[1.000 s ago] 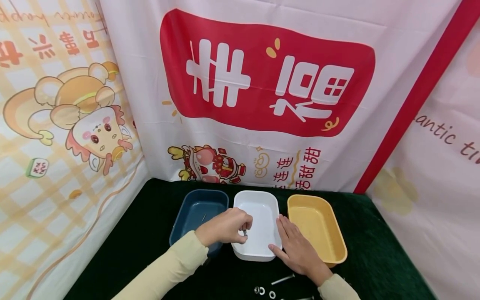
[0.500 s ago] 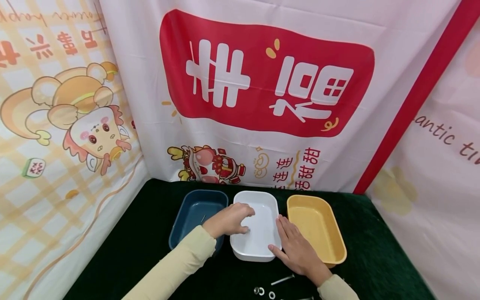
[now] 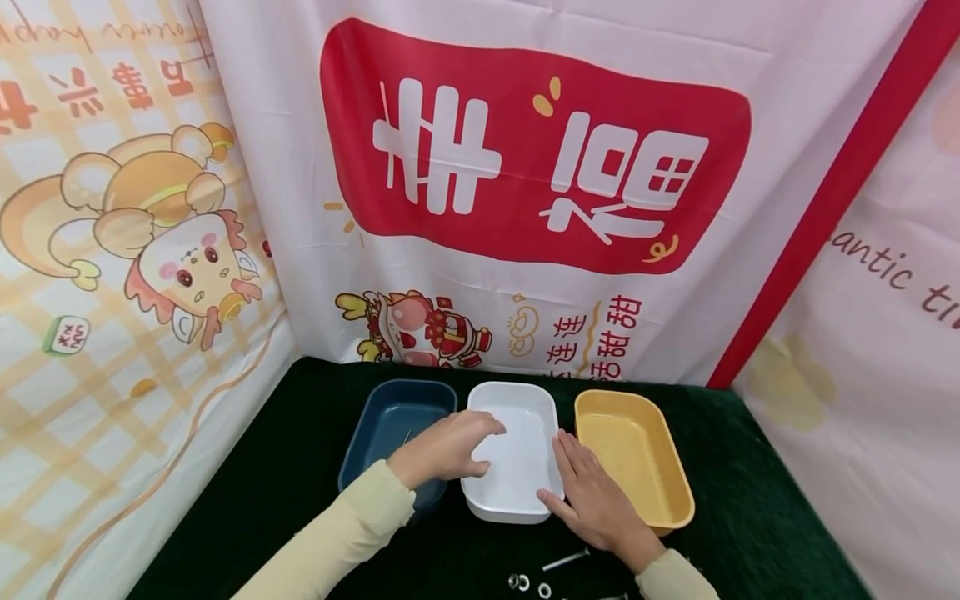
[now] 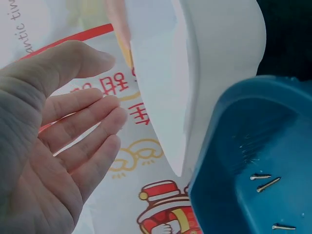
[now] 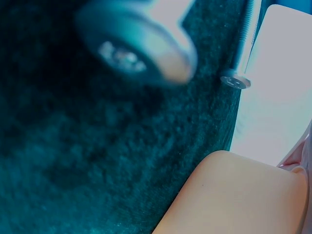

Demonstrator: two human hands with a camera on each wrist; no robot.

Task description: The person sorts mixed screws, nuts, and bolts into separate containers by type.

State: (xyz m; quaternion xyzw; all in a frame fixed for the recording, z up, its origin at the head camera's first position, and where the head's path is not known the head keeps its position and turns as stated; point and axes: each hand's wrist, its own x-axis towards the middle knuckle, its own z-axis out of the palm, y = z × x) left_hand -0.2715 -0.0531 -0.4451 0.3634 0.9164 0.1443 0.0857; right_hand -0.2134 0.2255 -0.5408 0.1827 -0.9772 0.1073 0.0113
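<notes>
My left hand [image 3: 442, 450] hovers over the left side of the white tray [image 3: 517, 510]. Its thumb and fingers are spread apart, and the left wrist view shows nothing between them. My right hand [image 3: 596, 492] lies with fairly straight fingers along the white tray's right rim. To the left stands the blue tray [image 3: 405, 396], partly covered by my left forearm; several small screws [image 4: 268, 184] lie on its floor. In front of the white tray, a long bolt [image 3: 566, 560] lies on the dark green cloth.
A yellow tray [image 3: 637, 454] stands to the right, beside my right hand. Near the front edge of the head view are a nut [image 3: 513, 581], a washer [image 3: 544, 590] and part of another bolt [image 3: 617, 597]. A printed curtain [image 3: 660, 333] hangs behind the trays.
A second ago my left fingers pinched a small metal piece above the white tray; they have since spread and let it go. The left hand has shifted slightly left. My right hand stays put.
</notes>
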